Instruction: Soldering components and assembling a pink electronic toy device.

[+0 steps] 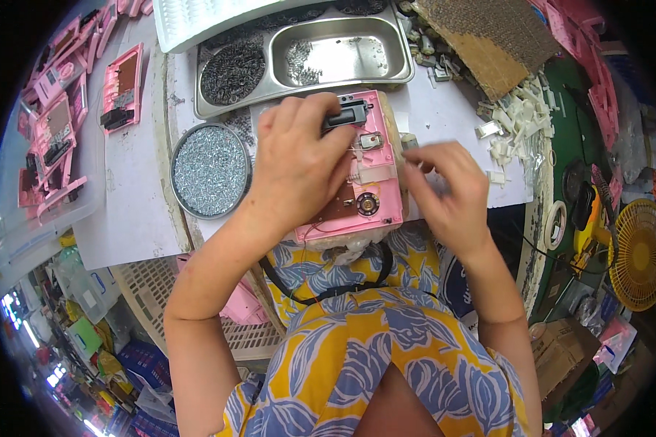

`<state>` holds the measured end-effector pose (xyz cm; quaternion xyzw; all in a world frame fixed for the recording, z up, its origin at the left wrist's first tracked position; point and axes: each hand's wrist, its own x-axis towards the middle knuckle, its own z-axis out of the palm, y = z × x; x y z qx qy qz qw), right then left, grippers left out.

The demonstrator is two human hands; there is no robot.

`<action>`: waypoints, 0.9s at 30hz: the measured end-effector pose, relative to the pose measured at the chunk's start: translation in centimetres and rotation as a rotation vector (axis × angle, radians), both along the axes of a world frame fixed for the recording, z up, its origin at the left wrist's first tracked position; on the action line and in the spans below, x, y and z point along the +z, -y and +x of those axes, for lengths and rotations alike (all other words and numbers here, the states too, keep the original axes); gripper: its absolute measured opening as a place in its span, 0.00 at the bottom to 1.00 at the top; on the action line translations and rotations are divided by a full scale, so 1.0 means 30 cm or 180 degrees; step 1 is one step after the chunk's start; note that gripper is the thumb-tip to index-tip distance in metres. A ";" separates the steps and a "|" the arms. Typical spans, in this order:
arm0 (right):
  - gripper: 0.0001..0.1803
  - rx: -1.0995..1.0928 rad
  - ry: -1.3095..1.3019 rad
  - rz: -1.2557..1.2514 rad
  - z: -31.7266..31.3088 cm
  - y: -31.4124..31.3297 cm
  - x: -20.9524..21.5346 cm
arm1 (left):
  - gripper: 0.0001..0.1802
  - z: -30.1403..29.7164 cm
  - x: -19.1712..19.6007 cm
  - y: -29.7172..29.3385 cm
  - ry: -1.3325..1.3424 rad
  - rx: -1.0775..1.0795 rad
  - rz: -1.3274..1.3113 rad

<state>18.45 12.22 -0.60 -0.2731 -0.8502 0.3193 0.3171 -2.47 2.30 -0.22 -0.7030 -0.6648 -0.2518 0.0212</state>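
An opened pink housing [372, 175] is pinned on the tabletop [135, 189] by the left hand [299, 164], fingers spread over a black part [346, 116], while something too small to identify is pinched by the right hand [448, 186], assembly seemingly unfinished, the circuit board remaining uncovered.

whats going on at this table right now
A person is working on an open pink plastic casing at the edge of a white table. The left hand presses on the casing, fingers on a black part at its top. The right hand hovers at its right edge, fingertips pinched; what it holds is too small to tell. A round tin of small silver parts and a steel divided tray sit nearby.
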 end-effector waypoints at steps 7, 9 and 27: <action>0.13 0.0187 0.1368 0.0694 -0.152 -0.067 0.028 | 0.16 0.024 -0.056 0.045 0.0098 0.0290 0.0190; 0.12 0.0208 0.1530 0.0882 -0.163 -0.061 0.041 | 0.17 0.027 -0.061 0.048 0.0033 0.0281 0.0192; 0.10 0.0580 0.1418 0.0324 -0.126 -0.113 0.112 | 0.24 -0.005 -0.036 0.089 0.0068 -0.0085 0.0214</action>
